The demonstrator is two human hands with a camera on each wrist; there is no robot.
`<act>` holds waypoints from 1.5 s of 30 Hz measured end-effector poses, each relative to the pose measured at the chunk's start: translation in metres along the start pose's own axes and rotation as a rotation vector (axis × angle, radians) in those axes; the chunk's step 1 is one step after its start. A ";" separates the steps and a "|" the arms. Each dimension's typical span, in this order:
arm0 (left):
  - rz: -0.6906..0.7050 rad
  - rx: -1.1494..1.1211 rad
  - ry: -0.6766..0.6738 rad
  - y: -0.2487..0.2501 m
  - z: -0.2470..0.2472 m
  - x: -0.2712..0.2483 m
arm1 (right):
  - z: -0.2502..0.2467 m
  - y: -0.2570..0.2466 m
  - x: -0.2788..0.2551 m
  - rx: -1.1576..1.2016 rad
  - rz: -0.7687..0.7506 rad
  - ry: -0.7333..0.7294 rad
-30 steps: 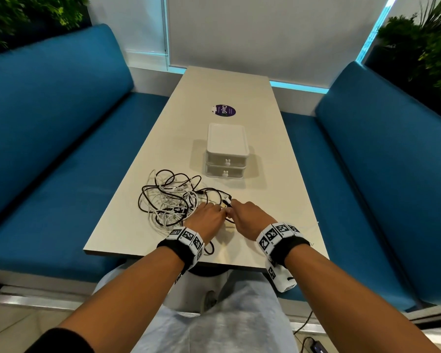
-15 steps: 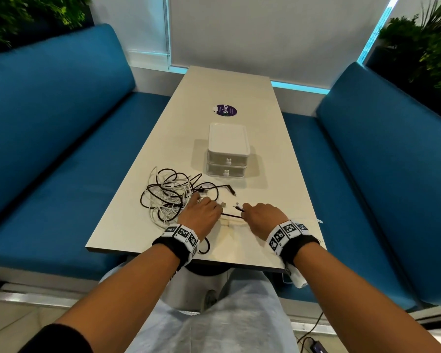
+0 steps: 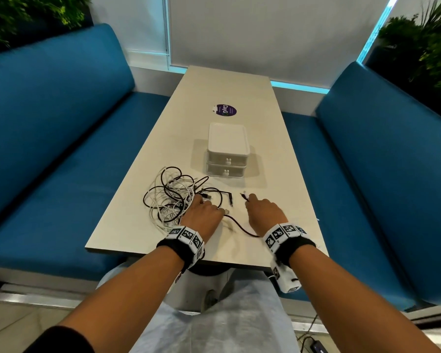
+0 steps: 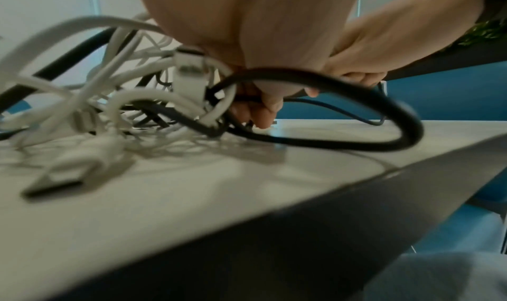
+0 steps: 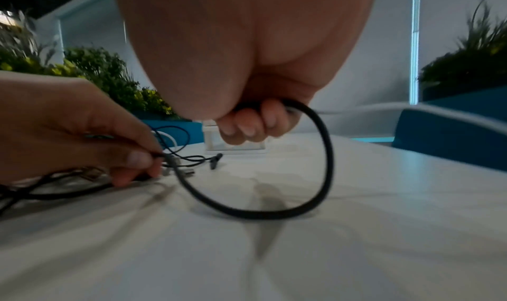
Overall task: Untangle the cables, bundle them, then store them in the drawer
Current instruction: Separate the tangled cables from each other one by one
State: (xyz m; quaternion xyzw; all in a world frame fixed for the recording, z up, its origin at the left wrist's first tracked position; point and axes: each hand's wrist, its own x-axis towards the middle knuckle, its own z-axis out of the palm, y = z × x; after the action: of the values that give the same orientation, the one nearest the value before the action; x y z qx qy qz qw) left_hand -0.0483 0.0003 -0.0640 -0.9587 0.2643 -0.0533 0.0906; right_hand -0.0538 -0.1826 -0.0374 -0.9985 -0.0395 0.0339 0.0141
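Cables (image 3: 175, 197) are lying in one tangled heap of black and white strands on the near left part of the table (image 3: 278, 159); the strands are too knotted to count. Two hands are working at it. The left hand (image 3: 201, 216) is resting on the heap's right edge, its fingers curling round and pinching thin dark strands, as the right wrist view is showing (image 5: 82, 132). The right hand (image 3: 264, 212) is sitting apart from the heap, closing its curled fingers (image 5: 252, 128) on one black cable (image 3: 237, 225), whose end is poking out past the knuckles toward the drawers.

One white drawer box (image 3: 227, 149) is standing beyond the hands near the table's middle, with two drawers stacked (both closed, each with a small knob). One round purple sticker (image 3: 224, 110) is lying farther along the table. Two blue benches are flanking the table, one on the left (image 3: 49, 136) and one on the right (image 3: 392, 161), with plants (image 3: 423, 44) behind their backs. Nothing is standing between the hands and the drawer box.

From the left wrist, a white plug (image 4: 189, 73) is showing in the middle of the tangle and a flat plug (image 4: 63, 175) is lying on the tabletop nearer the edge, details the head view is blurring together. From the right wrist, the black cable is sagging in a wide loop (image 5: 274, 212) down onto the table.
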 end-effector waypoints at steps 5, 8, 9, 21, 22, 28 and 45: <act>-0.027 -0.077 0.040 0.003 0.002 0.005 | 0.013 -0.031 0.003 0.290 -0.050 -0.058; -0.031 -0.114 0.089 0.000 0.006 0.005 | 0.019 -0.032 0.006 0.344 -0.004 -0.132; -0.029 -0.119 0.105 -0.001 0.008 0.004 | 0.019 -0.030 0.006 0.352 0.003 -0.141; -0.017 0.016 0.158 -0.020 0.009 -0.004 | 0.000 0.011 -0.003 -0.027 -0.085 -0.081; -0.016 0.021 0.150 -0.021 0.009 -0.004 | 0.000 0.016 -0.003 -0.058 -0.079 -0.090; -0.020 0.010 0.007 -0.029 0.001 -0.005 | -0.001 0.045 -0.006 -0.171 0.002 -0.093; -0.026 -0.227 0.020 -0.005 -0.004 0.006 | 0.015 -0.035 0.008 0.262 -0.073 -0.124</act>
State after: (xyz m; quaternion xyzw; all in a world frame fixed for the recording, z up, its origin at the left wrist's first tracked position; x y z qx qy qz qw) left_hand -0.0410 0.0010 -0.0584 -0.9655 0.2573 -0.0336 -0.0216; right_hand -0.0500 -0.1470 -0.0516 -0.9820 -0.0718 0.1000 0.1432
